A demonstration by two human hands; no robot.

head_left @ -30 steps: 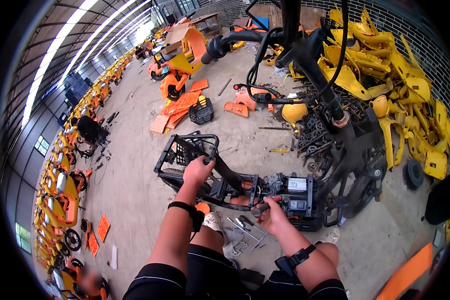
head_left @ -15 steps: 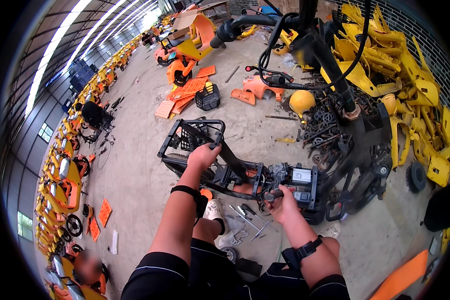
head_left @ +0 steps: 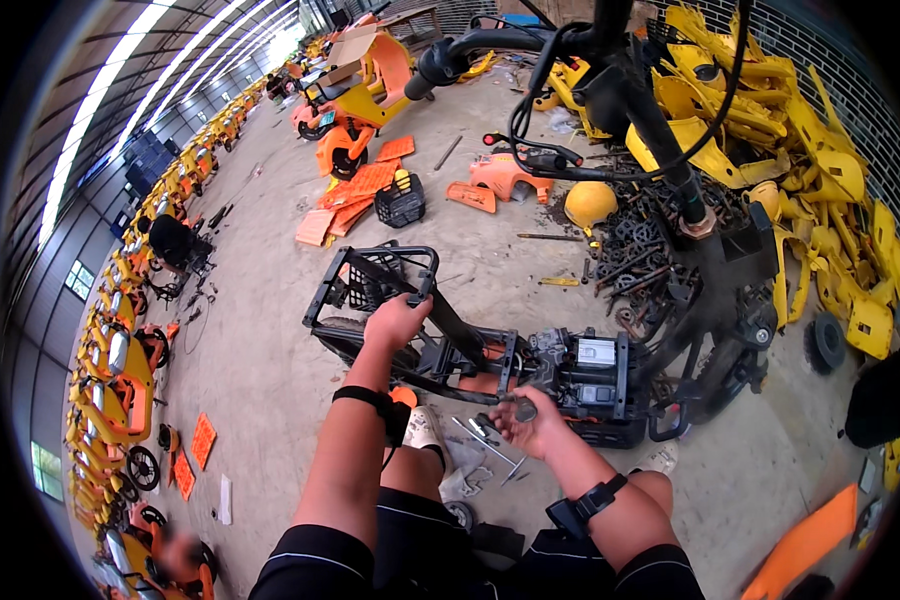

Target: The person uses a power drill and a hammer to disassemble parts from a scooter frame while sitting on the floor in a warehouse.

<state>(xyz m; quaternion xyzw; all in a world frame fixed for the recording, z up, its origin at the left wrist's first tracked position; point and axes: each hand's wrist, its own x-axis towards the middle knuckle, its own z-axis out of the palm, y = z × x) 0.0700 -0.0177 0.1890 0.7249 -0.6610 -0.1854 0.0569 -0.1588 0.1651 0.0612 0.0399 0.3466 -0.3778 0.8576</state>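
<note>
A stripped black scooter frame (head_left: 465, 340) stands in front of me, with exposed electrical parts (head_left: 595, 365) at its right and cables around the raised steering column. My left hand (head_left: 398, 322) is closed on the bar of the rack at the frame's left end. My right hand (head_left: 532, 425), just below the electrical parts, holds a dark-handled tool (head_left: 523, 408); the tool's far part is unclear. Loose metal tools (head_left: 485, 450) lie on the floor between my feet, below the frame.
Yellow panels (head_left: 820, 180) are piled at right beside metal scraps (head_left: 635, 260) and a loose tyre (head_left: 825, 343). Orange panels (head_left: 355, 200) and a black basket (head_left: 400, 205) lie behind the frame. Parked scooters (head_left: 120, 380) line the left, where another person (head_left: 170, 245) is crouched.
My right hand has shifted left and down from half a second ago, and the handle in it has turned. My left hand stays on the rack. The whole view has shifted slightly.
</note>
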